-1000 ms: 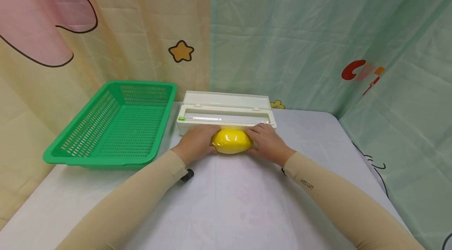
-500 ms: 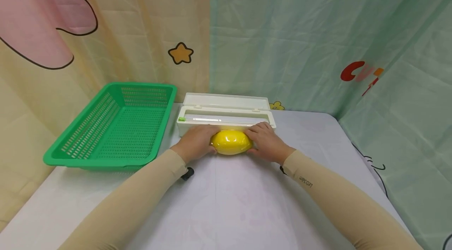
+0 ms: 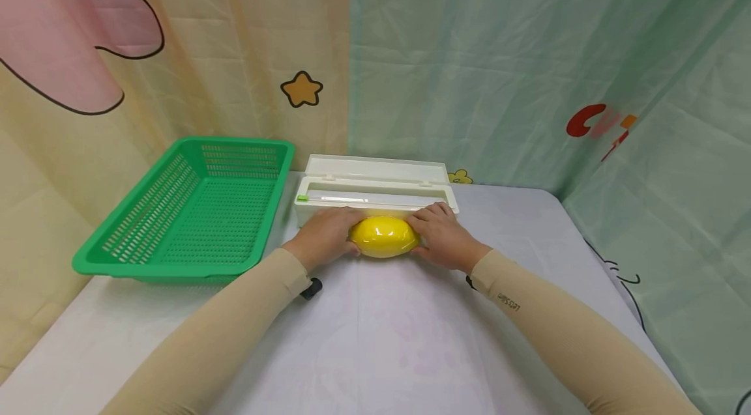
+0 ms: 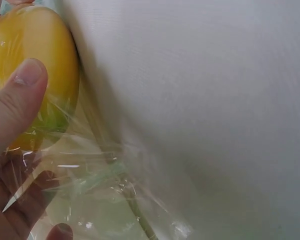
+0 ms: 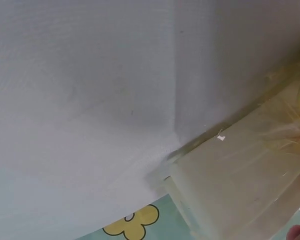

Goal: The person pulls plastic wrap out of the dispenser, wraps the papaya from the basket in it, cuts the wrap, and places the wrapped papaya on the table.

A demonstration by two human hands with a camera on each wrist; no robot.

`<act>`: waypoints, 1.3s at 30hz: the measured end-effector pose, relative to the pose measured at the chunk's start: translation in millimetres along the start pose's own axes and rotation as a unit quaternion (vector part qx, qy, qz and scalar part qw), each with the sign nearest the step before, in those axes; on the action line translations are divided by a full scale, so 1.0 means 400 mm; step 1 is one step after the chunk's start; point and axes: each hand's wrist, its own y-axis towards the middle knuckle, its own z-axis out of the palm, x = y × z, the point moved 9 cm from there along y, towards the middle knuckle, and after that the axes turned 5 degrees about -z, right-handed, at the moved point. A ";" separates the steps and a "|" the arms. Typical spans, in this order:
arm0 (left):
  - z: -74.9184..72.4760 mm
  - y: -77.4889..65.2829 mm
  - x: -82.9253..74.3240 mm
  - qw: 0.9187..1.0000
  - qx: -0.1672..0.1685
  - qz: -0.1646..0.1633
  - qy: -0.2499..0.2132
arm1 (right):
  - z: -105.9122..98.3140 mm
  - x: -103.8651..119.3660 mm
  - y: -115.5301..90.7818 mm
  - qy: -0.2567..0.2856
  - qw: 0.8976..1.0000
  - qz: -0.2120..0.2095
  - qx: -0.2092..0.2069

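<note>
A glossy yellow oval fruit (image 3: 384, 236), with clear cling film (image 4: 90, 185) around it, is in front of the white cling film dispenser (image 3: 375, 199). Its greenish tip shows in the left wrist view. My left hand (image 3: 326, 236) grips the fruit's left end; the thumb presses on its surface, and loose film trails across the fingers. At the other end my right hand (image 3: 447, 237) holds the fruit between thumb and fingers. Only fingertips of that hand appear in the right wrist view, beside the film-covered dispenser. The dispenser's lid (image 3: 375, 168) is raised, and a film roll lies inside.
To the left stands a green plastic basket (image 3: 223, 223) with perforated sides. A white cloth covers the table (image 3: 375, 343). A printed curtain (image 3: 457, 63) hangs right behind the table, and another side of it runs along the right edge.
Both hands keep their hold on the fruit in about the same place. The whole head view has shifted slightly down; basket and dispenser stay put.
</note>
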 end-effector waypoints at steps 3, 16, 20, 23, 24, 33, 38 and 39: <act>0.001 0.000 -0.001 1.000 0.004 0.002 0.000 | 0.003 -0.001 0.000 -0.004 1.000 0.000 0.001; -0.018 -0.029 0.000 1.000 -0.030 -0.001 0.000 | 0.003 0.000 -0.003 0.001 1.000 0.003 -0.004; -0.020 -0.040 0.000 0.999 -0.047 0.013 0.004 | 0.004 0.001 -0.003 -0.001 1.000 0.002 -0.003; -0.021 -0.046 0.009 0.998 -0.057 0.011 -0.002 | 0.005 0.002 -0.002 -0.005 1.000 0.000 -0.004; -0.022 -0.049 0.015 0.998 -0.061 0.006 -0.004 | 0.005 0.003 -0.002 -0.007 1.000 -0.001 -0.004; -0.040 -0.073 0.082 0.984 -0.103 -0.105 -0.105 | 0.005 0.004 -0.002 -0.019 1.000 0.000 -0.006; -0.046 -0.088 0.128 0.952 -0.155 -0.184 -0.190 | 0.005 0.002 -0.004 -0.019 1.000 0.000 -0.006; -0.048 -0.092 0.138 0.943 -0.168 -0.199 -0.209 | 0.005 0.002 -0.004 -0.020 1.000 0.001 -0.005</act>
